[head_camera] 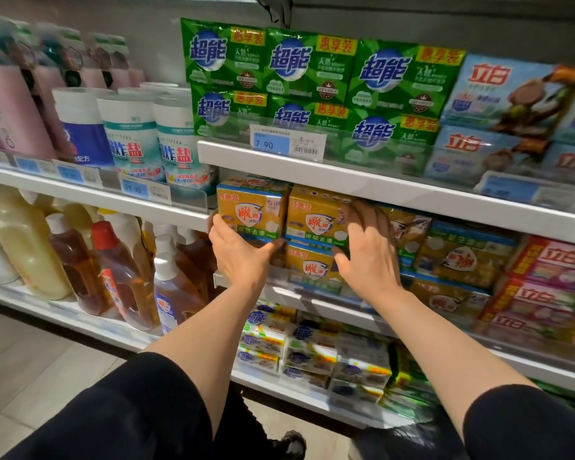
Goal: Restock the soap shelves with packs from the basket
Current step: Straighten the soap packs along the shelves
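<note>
Two yellow soap packs (251, 210) (316, 217) sit side by side on the middle shelf (412, 197), labels facing out, long axes horizontal. Left hand (239, 257) grips the left pack; right hand (369, 254) lies flat, grip wide.

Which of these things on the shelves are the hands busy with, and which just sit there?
In the job:
left hand gripping the left yellow soap pack
right hand on the right yellow soap pack

Just there:
green soap packs on the shelf above
blue soap packs
amber bottles
white tubs
</note>
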